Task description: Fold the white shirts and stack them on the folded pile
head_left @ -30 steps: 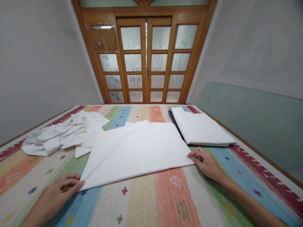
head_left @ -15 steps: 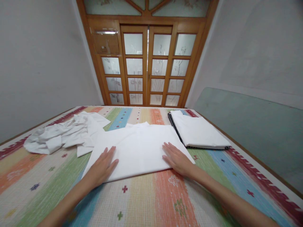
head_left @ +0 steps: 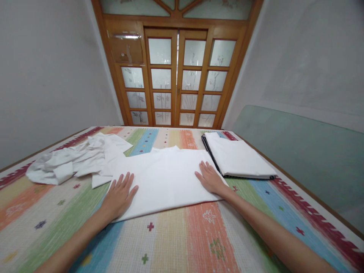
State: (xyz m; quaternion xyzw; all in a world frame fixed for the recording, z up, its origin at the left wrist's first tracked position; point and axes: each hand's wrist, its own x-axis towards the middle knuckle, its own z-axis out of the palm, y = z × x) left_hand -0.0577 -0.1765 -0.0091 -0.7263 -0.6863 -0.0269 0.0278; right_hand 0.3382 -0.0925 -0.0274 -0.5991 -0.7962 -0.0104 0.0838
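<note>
A white garment, likely a shirt (head_left: 165, 178), lies folded flat in front of me on a striped tablecloth (head_left: 170, 239). My left hand (head_left: 120, 195) rests on its left side, palm down with the fingers spread. On its right side lies my right hand (head_left: 209, 177), also flat, fingers stretched forward. Neither hand grips the cloth. A small raised piece of the garment, perhaps a collar, shows at its far edge.
Crumpled white cloth (head_left: 79, 159) lies at the left, meeting the folded garment. To the right sits a neat stack of folded clothes (head_left: 241, 157), white on top with black below. Beyond the table are wooden glass-paned doors (head_left: 178, 76); a pale green board (head_left: 298, 151) stands along the right.
My left hand has slid slightly left on the white garment. My right hand has moved a little farther away and to the right. The garment's side edges now sit under my hands.
</note>
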